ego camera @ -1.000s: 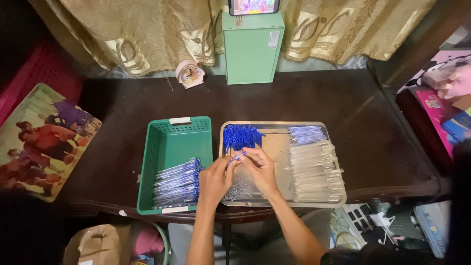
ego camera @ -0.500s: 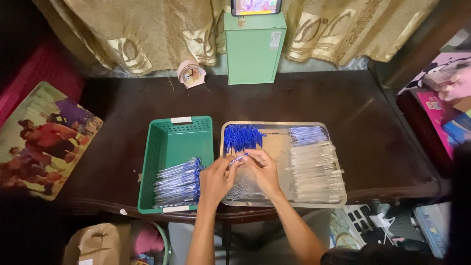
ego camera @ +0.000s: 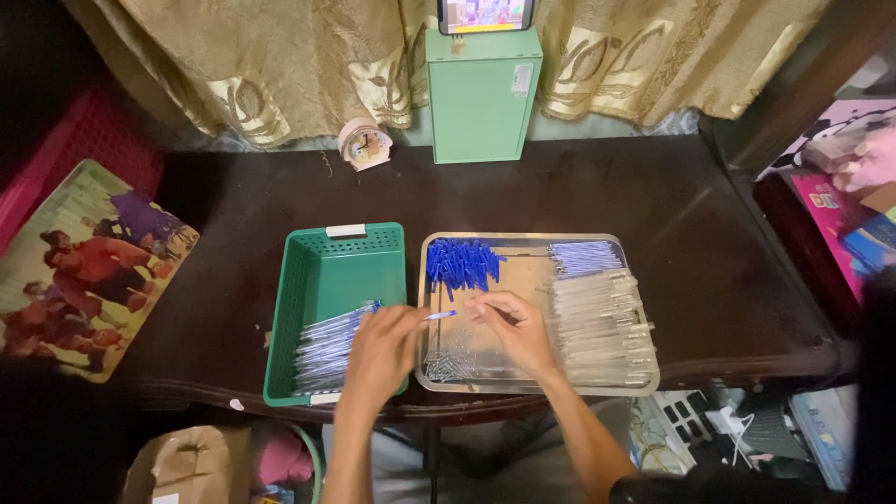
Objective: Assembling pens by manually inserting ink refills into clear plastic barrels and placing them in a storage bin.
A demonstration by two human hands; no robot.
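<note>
small parts, easy to spill

while both hands work low over the near edge of the surface (ego camera: 653,201), the likeliest slip, as i judge it, is a thin part rolling off or landing in the wrong pile. the left hand (ego camera: 383,350) has its grip closed on a slim clear pen with a blue tip (ego camera: 439,315), held level between the green basket (ego camera: 322,280) and the metal tray (ego camera: 523,241). the right hand (ego camera: 513,327) pinches something small over the tray; i cannot tell what, only that the fingers are together.

a nudge from either wrist could scatter the little grey bits (ego camera: 448,364) lying loose in the near left corner of the tray. smooth metal would let them slide.

in the basket, finished pens (ego camera: 327,341) lie in a slanted bundle, glossy and thin. the basket is perforated plastic. right in the tray, clear barrels (ego camera: 597,322) lie in rows; farther off sit blue caps (ego camera: 460,263) heaped and a bunch of refills (ego camera: 583,257).

beyond, dark polished wood, a mint green box (ego camera: 483,93), a small round clock (ego camera: 364,145), and gold patterned curtains (ego camera: 261,65).
</note>
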